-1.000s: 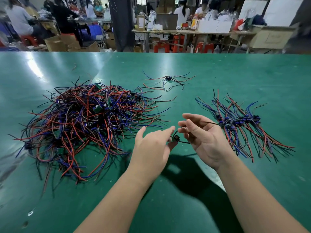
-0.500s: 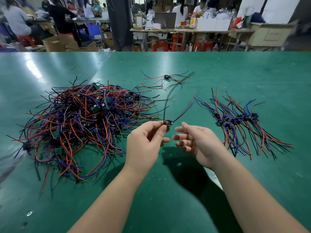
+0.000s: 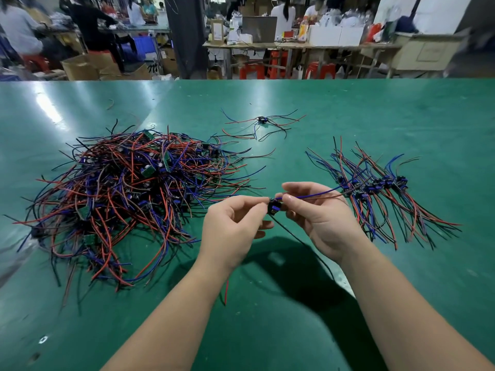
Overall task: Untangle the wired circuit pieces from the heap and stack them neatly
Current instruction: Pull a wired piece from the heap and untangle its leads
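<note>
Basically left hand [image 3: 231, 228] and right hand [image 3: 318, 218] both pinch one wired circuit piece [image 3: 273, 206] | looks featherlight, floppy, snag-prone | better held by its middle, not its ends

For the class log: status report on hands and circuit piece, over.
Left hand and right hand pinch one circuit piece. Heap left, stack right. Way clear.
</note>
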